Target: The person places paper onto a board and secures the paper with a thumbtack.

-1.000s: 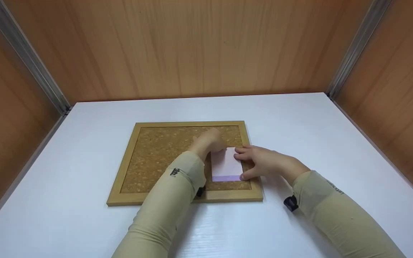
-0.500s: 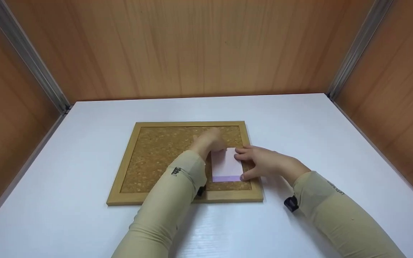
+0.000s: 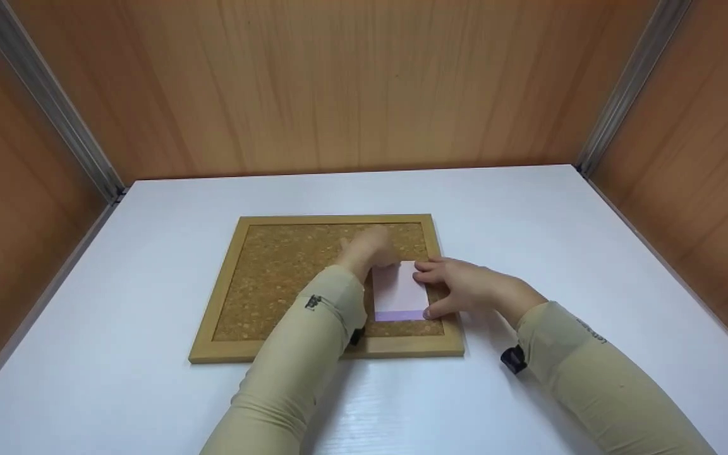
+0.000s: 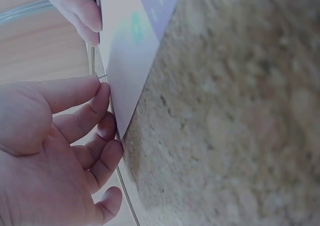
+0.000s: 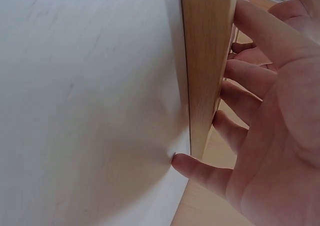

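A pale pink paper sheet [image 3: 400,292] with a purple band along its near edge lies on the right part of a wood-framed cork board [image 3: 275,272]. At the sheet's far edge, my left hand [image 3: 371,248] pinches a thin metal pin [image 4: 103,76] between thumb and index finger. The pin's shaft points toward the paper; its head is hidden by the fingertips. My right hand [image 3: 468,285] spreads across the board's right frame, thumb and fingertips resting on the sheet's right edge. Its little finger reaches down outside the frame in the right wrist view.
The board lies flat on a white table [image 3: 136,291]. A wooden panel [image 3: 351,88] stands behind the table, with side panels and metal corner posts [image 3: 632,82] at left and right.
Almost nothing differs. The left forearm has shifted very slightly to the right; both hands and the sheet stay in place.
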`<state>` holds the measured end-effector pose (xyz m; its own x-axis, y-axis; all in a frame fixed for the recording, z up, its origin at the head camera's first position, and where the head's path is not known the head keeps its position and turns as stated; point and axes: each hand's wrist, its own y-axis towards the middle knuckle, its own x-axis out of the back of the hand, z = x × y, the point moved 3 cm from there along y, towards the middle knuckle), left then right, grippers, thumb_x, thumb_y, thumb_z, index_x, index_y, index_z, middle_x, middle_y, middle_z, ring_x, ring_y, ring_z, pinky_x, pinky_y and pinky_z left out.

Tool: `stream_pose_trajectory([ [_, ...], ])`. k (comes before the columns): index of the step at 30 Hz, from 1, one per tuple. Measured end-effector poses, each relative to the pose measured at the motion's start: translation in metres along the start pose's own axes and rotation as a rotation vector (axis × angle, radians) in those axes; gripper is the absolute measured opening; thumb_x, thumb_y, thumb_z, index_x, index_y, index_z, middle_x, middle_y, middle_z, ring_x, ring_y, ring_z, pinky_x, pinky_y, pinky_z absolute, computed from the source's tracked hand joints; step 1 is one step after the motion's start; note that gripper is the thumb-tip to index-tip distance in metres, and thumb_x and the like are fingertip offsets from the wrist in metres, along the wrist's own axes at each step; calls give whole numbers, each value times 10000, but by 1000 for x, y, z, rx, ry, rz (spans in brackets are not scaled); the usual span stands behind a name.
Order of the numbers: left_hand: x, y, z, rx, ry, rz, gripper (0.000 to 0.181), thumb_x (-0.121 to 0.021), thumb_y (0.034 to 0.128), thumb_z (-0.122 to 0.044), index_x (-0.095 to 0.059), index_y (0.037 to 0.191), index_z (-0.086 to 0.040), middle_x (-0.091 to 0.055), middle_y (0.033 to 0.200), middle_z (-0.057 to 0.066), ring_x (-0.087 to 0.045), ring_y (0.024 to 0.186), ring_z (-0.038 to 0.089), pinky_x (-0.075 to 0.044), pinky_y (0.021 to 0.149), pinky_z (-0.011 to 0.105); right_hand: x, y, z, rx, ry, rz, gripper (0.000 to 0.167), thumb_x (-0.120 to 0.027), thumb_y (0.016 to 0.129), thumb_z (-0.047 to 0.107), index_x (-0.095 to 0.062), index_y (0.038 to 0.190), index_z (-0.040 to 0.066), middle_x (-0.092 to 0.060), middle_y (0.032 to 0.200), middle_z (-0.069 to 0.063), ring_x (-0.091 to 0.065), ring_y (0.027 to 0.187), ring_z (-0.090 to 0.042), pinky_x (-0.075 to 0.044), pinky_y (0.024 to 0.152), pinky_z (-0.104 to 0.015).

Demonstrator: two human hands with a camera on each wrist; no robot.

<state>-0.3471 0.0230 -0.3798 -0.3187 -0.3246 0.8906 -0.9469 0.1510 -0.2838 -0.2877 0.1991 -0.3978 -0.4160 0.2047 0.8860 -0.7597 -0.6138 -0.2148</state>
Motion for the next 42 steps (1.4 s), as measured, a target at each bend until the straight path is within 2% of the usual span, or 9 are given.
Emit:
stream_pose_trajectory([
  [7,1,-2,-2,8,-22,6,407,-688,964,-278,-663,1326,-93,-586,1431,96,-427,1403,363,-123,1183,663,1,1,0,1,-5,8,777,-782,893,429,-472,1518,86,-305,1642,-78,-142,1533,-357,-154,1225,-518],
  [15,2,-5,-4,7,-28,-7,389,-694,958,-271,-677,1307,-101,-596,1423,91,-436,1400,361,-91,1193,650,3,1,2,19,-22,16,764,-775,907,407,-467,1516,64,-305,1638,-109,-159,1524,-386,-158,1222,-532],
  [23,2,0,-5,11,-12,15,412,-699,962,-288,-665,1327,-100,-565,1459,106,-380,1437,380,-80,1195,647,2,0,-1,3,-21,19,775,-776,902,420,-464,1522,77,-301,1642,-93,-155,1526,-381,-160,1220,-538],
  [29,3,1,-4,4,14,19,459,-727,926,-285,-657,1334,-86,-570,1452,103,-405,1421,377,-101,1186,663,2,0,0,-11,-4,17,785,-789,891,421,-465,1523,87,-291,1648,-73,-145,1529,-377,-159,1221,-536],
  [42,3,0,-4,-12,14,3,424,-739,919,-294,-685,1294,-102,-605,1411,86,-493,1349,346,-117,1182,664,2,1,-2,-8,-15,17,782,-783,894,431,-464,1524,94,-293,1646,-79,-160,1524,-383,-164,1219,-538],
])
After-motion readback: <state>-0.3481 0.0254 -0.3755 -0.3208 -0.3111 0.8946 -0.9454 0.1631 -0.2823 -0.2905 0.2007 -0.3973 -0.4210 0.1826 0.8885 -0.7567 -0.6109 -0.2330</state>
